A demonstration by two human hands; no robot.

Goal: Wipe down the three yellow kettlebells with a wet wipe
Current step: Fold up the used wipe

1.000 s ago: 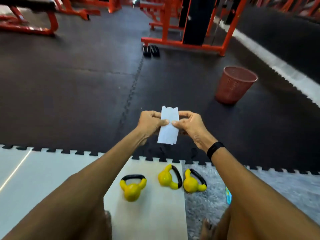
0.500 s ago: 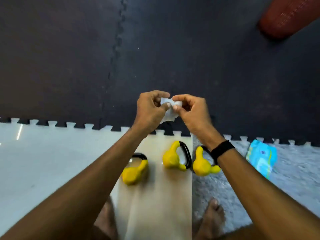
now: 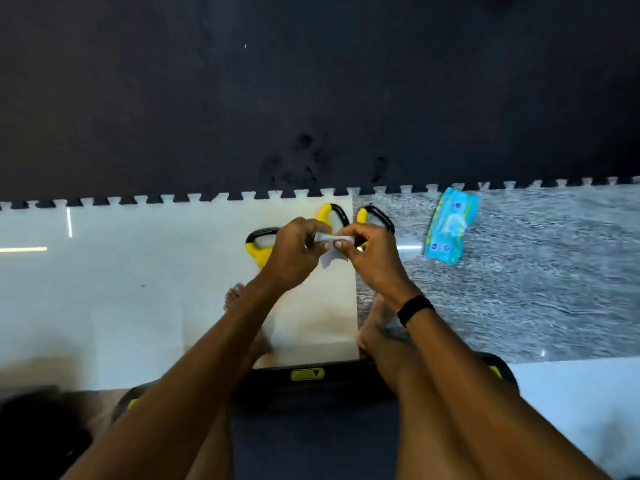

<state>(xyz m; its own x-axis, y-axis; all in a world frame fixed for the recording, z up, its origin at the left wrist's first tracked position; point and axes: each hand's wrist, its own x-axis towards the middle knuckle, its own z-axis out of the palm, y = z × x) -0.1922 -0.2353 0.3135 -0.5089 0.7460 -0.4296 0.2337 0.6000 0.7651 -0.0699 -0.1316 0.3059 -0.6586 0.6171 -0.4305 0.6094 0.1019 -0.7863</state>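
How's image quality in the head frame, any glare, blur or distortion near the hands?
Head view: glare streaks on the glossy white mat at far left, and a bright spot beside the right hand; the left hand and right hand look soft with motion blur, so the wet wipe pinched between them lacks detail; wide-angle bending shows along the mat seam; the dark floor is underexposed.

Both hands (image 3: 294, 252) have folded the wet wipe (image 3: 333, 239) small (it hung open earlier).
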